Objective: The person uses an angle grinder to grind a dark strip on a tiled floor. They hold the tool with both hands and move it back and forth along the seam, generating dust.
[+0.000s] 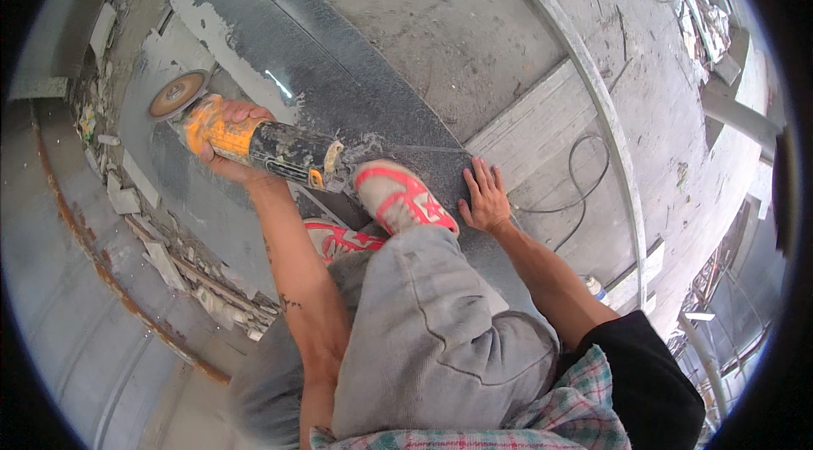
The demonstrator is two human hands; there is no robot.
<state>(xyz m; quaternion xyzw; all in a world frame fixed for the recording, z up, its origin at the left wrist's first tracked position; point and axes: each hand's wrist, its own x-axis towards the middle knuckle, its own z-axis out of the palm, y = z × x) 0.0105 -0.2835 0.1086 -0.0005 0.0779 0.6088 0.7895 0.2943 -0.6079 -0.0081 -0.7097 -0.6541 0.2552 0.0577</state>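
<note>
My left hand (227, 167) is wrapped round the yellow front body of a dusty angle grinder (288, 150). The tool lies slantwise above a dark stone slab (356, 69), and its round brown disc (179, 94) points to the far left. I cannot tell whether the disc touches anything. My right hand (486, 198) rests flat on the slab's right edge with fingers spread, holding nothing. Between my hands, my red and light shoe (405, 196) stands on the slab, close to the grinder's rear end. Pale dust covers part of the slab's surface.
A long pale bar (584, 60) runs down the right side, bent by the lens. Near it lie a flat board (542, 121) and a thin dark cable (584, 193). Broken stone offcuts (165, 264) line the left, beside a grey metal sheet (59, 281) with a rusty edge.
</note>
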